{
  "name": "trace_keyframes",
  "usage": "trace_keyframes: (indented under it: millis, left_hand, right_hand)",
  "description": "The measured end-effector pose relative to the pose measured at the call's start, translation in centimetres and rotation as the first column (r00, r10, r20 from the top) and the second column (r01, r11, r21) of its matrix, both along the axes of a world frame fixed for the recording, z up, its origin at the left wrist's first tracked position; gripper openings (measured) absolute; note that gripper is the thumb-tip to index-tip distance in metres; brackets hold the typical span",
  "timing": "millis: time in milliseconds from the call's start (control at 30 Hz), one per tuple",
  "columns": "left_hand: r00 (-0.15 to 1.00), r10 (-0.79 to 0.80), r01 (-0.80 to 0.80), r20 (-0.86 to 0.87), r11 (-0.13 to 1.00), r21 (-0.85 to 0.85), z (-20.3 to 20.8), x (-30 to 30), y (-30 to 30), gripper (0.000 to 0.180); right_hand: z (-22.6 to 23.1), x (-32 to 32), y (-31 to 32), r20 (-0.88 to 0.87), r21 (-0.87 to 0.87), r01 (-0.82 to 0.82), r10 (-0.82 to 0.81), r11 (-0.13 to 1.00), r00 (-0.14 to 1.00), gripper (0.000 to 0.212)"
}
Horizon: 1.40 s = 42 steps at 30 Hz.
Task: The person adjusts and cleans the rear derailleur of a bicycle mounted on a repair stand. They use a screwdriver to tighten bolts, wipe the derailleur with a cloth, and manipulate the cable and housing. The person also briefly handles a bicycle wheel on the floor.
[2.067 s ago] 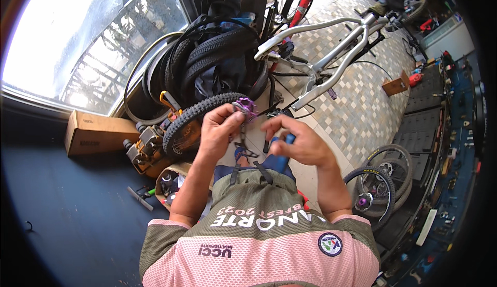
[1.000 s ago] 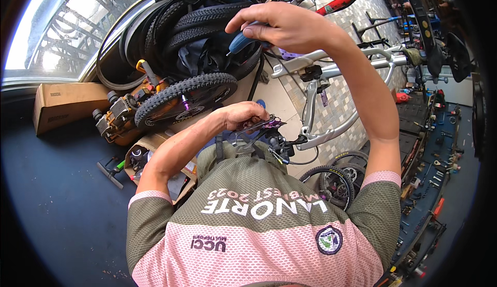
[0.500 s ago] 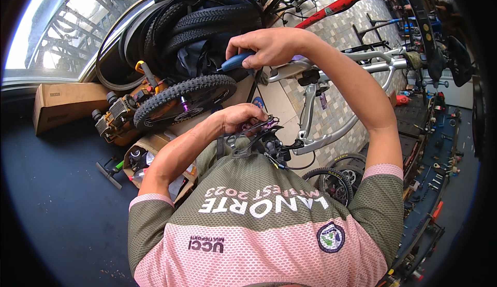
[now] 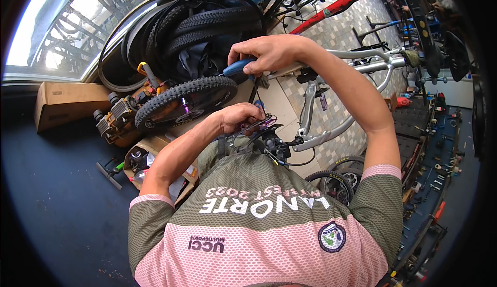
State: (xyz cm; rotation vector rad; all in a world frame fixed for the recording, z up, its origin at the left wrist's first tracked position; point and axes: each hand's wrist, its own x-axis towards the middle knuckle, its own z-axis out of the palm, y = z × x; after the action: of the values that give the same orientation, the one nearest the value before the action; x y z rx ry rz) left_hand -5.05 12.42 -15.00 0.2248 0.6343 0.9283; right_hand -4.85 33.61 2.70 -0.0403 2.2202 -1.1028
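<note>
My right hand is closed around the blue handle of a hex key, raised ahead of my chest. A short metal end sticks out to the left of the handle. From the hand, a long dark shaft runs down toward the fingers of my left hand. Those fingers pinch the purple-and-black rear derailleur, close in front of my shirt; their tips partly cover the spot where the shaft ends. Just right of the derailleur is the silver bike frame, with a black cable looping beneath it.
A knobby-tyred wheel with a purple hub stands at left, beside a yellow-and-black machine and a cardboard box. Tyres are piled behind. A red frame lies beyond; tools line a bench at right.
My right hand has shifted slightly right and down, and the blue handle has turned a little. My left hand stays at the derailleur, with only a slight shift.
</note>
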Motion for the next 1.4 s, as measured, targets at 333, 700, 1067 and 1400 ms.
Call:
trace_keyframes:
  millis: [333, 700, 1067, 1400]
  left_hand:
    - [0.98, -0.127, 0.114, -0.155, 0.989, -0.089, 1.4, 0.1, 1.0, 0.027]
    - [0.963, -0.224, 0.21, -0.148, 0.972, -0.106, 1.3, 0.4, 1.6, 0.026]
    - [0.946, -0.045, 0.083, -0.321, 0.991, 0.105, 1.5, 1.1, -0.4, 0.021]
    - [0.832, 0.136, 0.092, -0.537, 0.922, 0.377, 2.1, 1.1, -2.1, 0.025]
  right_hand:
    - [0.2, -1.2, -1.3, 0.029, 0.429, -0.219, 0.229, 0.877, 0.973, 0.043]
    - [-0.8, -2.4, -1.9, 0.181, 0.496, -0.324, 0.269, 0.806, 0.946, 0.045]
    - [-2.3, -2.9, -1.3, 0.224, 0.478, -0.337, 0.258, 0.811, 0.94, 0.045]
    - [-2.0, -2.7, -1.9, 0.263, 0.569, -0.382, 0.279, 0.729, 0.924, 0.045]
